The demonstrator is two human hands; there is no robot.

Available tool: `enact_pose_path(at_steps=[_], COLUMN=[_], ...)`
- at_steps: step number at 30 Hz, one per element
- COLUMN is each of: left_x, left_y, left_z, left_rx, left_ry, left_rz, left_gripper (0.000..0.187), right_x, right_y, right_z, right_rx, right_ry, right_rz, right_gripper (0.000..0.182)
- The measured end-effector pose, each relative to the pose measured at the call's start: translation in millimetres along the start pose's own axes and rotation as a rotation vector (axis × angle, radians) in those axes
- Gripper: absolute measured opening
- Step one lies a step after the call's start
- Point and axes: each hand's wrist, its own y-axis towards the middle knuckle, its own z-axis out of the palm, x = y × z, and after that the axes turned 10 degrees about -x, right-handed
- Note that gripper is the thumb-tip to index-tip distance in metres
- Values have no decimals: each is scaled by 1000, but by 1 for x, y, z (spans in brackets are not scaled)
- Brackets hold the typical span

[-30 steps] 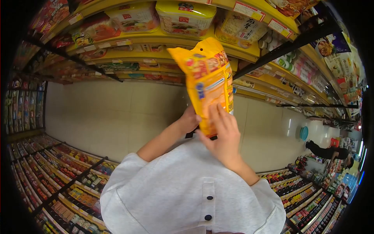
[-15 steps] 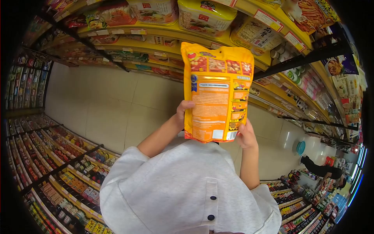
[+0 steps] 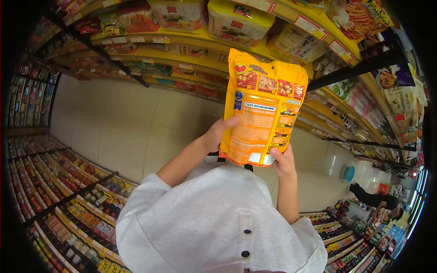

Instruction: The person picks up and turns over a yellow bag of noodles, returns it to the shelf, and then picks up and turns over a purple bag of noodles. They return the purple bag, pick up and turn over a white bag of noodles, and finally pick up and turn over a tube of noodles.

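Observation:
An orange and yellow food packet [image 3: 257, 109] is held up in front of my chest, its printed back facing me. My left hand [image 3: 219, 133] grips its left edge, thumb on the front and the other fingers hidden behind. My right hand [image 3: 284, 160] holds the lower right corner near the barcode, with the thumb over the front. The packet leans slightly, its top toward the right.
Ahead, a yellow shelf [image 3: 195, 38] bears noodle packs [image 3: 239, 25]. Shelves of bottles and jars [image 3: 91, 214] stand at the lower left. A person in dark clothes [image 3: 375, 199] is at the far right, near a teal basin [image 3: 349, 174] on the tiled floor [image 3: 123, 118].
The packet has shifted a little right and tilted clockwise. My left hand has moved slightly right with it, and my right thumb now lies further over the packet's front.

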Motion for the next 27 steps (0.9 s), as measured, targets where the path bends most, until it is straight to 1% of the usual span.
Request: enact_pose_path(at_steps=[2, 3, 5, 9, 11, 15, 18, 24, 27], left_x=[-1, -2, -5, -9, -10, -10, -11, -11, -8], left_y=[-3, -3, -5, -10, -8, -10, -9, -8, -9], left_z=[3, 4, 7, 8, 8, 4, 3, 1, -4], left_rx=[-103, -99, -96, -121, -136, -114, -95, -77, -113], left_ry=[397, 396, 597, 627, 666, 638, 648, 616, 646], left_rz=[182, 183, 274, 325, 353, 368, 329, 328, 287], left_gripper=[54, 54, 53, 49, 43, 42, 44, 43, 43], right_x=[-1, -1, -1, -6, -2, -2, 0, -5, -2], right_y=[-2, -3, -4, -5, -4, -5, -3, -3, -4], right_z=[2, 3, 4, 10, 13, 11, 10, 14, 17], right_rx=[-32, -33, -62, -56, -45, -28, 22, -49, -68], right_ry=[-9, -12, -35, -37, -78, -132, -139, -174, -194], right_rz=[-35, -38, -50, -57, -84, -100, -102, -104, -94], right_gripper=[49, 49, 49, 51, 52, 52, 53, 53, 51])
